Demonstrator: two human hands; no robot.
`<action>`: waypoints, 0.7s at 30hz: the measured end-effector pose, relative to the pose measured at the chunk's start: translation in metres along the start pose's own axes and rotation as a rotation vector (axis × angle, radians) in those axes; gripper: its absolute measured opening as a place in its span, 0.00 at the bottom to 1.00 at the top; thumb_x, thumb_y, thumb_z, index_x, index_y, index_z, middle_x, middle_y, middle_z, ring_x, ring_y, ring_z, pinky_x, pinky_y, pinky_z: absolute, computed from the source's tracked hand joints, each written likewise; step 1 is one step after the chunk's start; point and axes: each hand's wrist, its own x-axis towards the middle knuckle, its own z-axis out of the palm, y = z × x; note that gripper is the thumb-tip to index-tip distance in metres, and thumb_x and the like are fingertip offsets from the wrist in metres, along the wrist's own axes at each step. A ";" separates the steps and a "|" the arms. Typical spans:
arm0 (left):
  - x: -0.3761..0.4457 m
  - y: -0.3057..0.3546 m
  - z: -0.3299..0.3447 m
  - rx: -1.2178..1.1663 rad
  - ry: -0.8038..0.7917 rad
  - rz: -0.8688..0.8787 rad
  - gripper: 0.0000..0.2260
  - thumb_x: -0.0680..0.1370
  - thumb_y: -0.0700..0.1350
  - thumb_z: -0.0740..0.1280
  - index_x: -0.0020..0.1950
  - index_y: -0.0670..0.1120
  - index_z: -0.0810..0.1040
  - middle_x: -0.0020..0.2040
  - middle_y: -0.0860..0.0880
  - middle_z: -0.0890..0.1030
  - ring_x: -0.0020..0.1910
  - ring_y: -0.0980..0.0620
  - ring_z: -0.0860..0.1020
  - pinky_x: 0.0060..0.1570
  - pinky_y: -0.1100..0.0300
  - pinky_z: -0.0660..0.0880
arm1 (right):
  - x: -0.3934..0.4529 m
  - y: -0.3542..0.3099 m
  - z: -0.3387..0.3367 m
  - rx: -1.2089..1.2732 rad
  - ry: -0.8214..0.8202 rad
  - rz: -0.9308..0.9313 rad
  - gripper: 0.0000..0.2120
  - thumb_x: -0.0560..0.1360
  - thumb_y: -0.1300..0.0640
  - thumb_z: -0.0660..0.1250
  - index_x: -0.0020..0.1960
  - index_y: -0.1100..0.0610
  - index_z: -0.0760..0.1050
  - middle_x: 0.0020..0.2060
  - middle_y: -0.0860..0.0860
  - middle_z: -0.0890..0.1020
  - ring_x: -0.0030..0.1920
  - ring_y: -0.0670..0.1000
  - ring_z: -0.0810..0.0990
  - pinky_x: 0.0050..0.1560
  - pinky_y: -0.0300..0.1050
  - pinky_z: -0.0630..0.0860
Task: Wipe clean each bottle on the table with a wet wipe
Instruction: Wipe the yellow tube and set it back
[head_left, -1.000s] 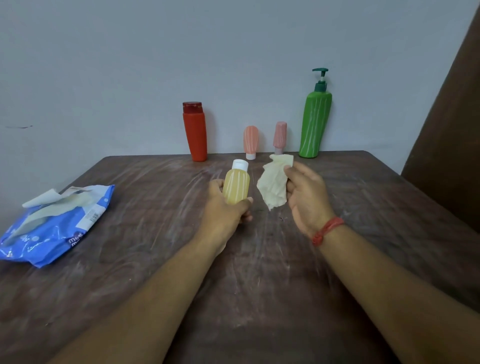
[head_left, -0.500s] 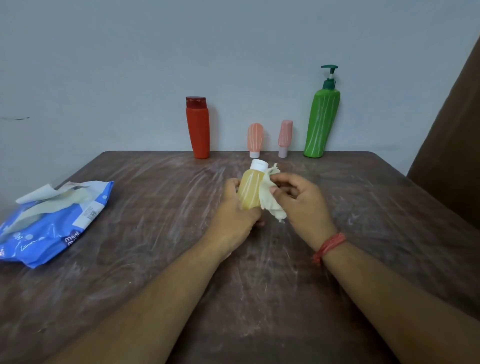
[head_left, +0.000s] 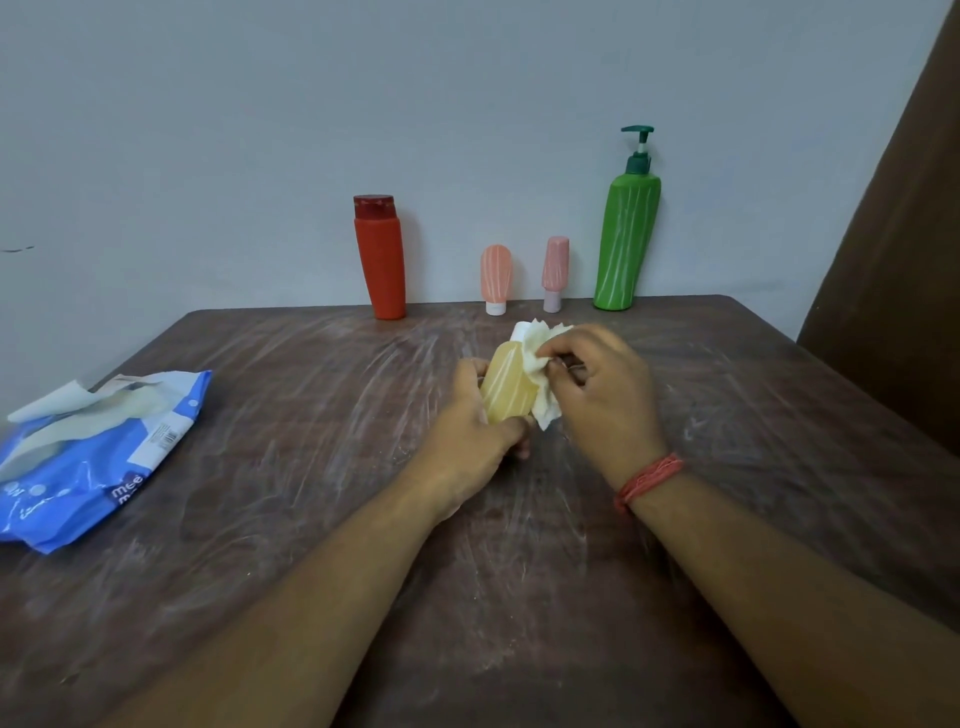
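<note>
My left hand (head_left: 475, 431) grips a small yellow bottle (head_left: 506, 387) by its lower part, tilted with its white cap pointing away and to the right. My right hand (head_left: 605, 392) pinches a crumpled white wet wipe (head_left: 537, 358) and presses it against the bottle's right side and cap, hiding most of the cap. At the table's far edge stand a red bottle (head_left: 381, 257), a small peach tube (head_left: 496, 278), a small pink tube (head_left: 555, 273) and a tall green pump bottle (head_left: 627, 236).
A blue pack of wet wipes (head_left: 91, 457) lies at the left of the brown table (head_left: 311, 467), its flap open with a wipe sticking out. A grey wall stands behind the bottles. A dark brown panel (head_left: 893, 260) rises at the right.
My right hand brought the wipe from beside the bottle onto it and slid it up toward the cap. The bottle has tilted more to the right in my left hand.
</note>
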 end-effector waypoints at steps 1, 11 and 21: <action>0.000 0.000 0.001 0.004 0.001 0.001 0.21 0.76 0.37 0.71 0.59 0.57 0.67 0.48 0.44 0.83 0.38 0.48 0.82 0.50 0.39 0.81 | 0.000 0.000 -0.001 -0.009 0.003 0.002 0.08 0.73 0.67 0.69 0.47 0.56 0.82 0.45 0.45 0.79 0.44 0.41 0.76 0.45 0.28 0.72; -0.001 -0.001 0.001 0.057 0.030 0.020 0.20 0.77 0.38 0.69 0.59 0.57 0.65 0.48 0.44 0.82 0.38 0.50 0.82 0.40 0.48 0.81 | 0.004 0.001 -0.002 -0.203 -0.144 -0.268 0.15 0.73 0.68 0.65 0.58 0.62 0.80 0.54 0.55 0.79 0.56 0.55 0.77 0.59 0.45 0.75; -0.005 0.003 0.005 0.221 0.012 0.084 0.20 0.78 0.39 0.68 0.63 0.55 0.63 0.52 0.48 0.78 0.46 0.50 0.81 0.40 0.54 0.80 | 0.007 -0.001 -0.006 -0.323 -0.123 -0.322 0.13 0.72 0.65 0.72 0.56 0.61 0.81 0.46 0.56 0.79 0.46 0.56 0.78 0.44 0.49 0.79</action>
